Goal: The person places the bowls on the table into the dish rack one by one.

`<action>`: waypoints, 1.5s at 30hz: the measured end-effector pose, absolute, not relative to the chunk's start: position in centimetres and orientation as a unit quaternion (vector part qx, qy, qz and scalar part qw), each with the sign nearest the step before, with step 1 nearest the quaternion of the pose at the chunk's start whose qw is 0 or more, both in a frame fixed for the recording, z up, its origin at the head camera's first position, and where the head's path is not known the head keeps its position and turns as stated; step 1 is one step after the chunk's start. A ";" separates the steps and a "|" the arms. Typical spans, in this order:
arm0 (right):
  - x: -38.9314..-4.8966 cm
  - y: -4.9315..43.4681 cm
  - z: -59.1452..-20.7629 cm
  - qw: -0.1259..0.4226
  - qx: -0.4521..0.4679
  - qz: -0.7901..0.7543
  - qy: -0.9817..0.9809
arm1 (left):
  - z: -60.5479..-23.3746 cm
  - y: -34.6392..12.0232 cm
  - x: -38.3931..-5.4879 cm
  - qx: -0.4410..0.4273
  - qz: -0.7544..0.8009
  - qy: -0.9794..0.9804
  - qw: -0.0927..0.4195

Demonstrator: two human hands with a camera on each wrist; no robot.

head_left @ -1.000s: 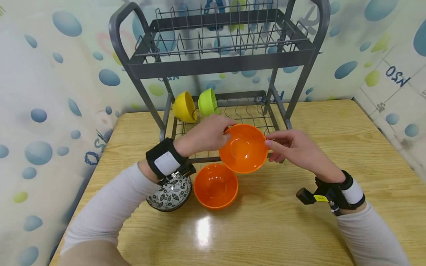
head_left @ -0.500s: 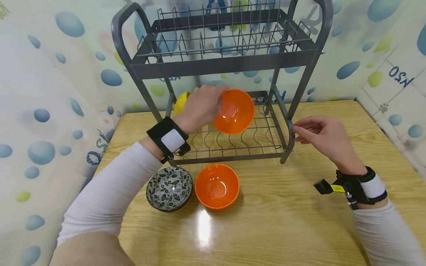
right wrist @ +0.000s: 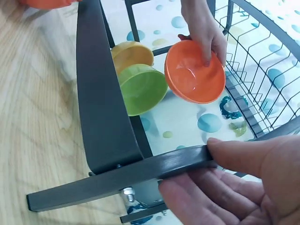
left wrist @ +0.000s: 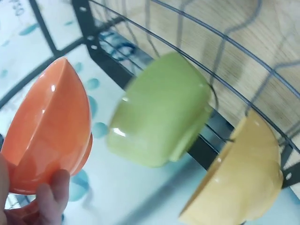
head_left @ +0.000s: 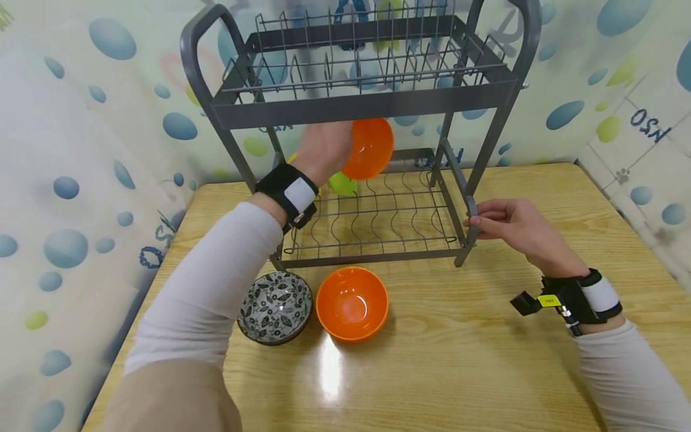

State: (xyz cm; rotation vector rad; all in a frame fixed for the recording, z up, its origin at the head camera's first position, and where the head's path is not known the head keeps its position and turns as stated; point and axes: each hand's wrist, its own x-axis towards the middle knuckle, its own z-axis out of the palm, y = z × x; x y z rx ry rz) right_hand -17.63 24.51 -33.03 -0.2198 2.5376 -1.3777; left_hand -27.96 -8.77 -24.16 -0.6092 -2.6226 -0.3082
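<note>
My left hand grips the rim of an orange bowl, held tilted in the air between the two tiers of a dark dish rack. In the left wrist view, the thumb and fingers pinch the bowl's edge. Beside it, a green bowl and a yellow bowl stand on edge in the lower tier's wires; my left arm mostly covers them in the head view. At the rack's lower right, my right hand pinches the side rail between thumb and fingers.
A second orange bowl sits upright on the wooden table, in front of the rack. Left of it is a black-and-white patterned bowl, apparently stacked on another. The upper wire tier overhangs the left hand.
The left hand has carried the orange bowl up and back, deeper into the rack. My right hand has let go of that bowl, moved right and taken hold of the side rail.
</note>
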 end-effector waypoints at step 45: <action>-18.1 25.0 -33.9 0.140 -0.070 -0.524 0.837 | -31.3 -1.8 -30.6 -0.180 0.208 -0.937 0.214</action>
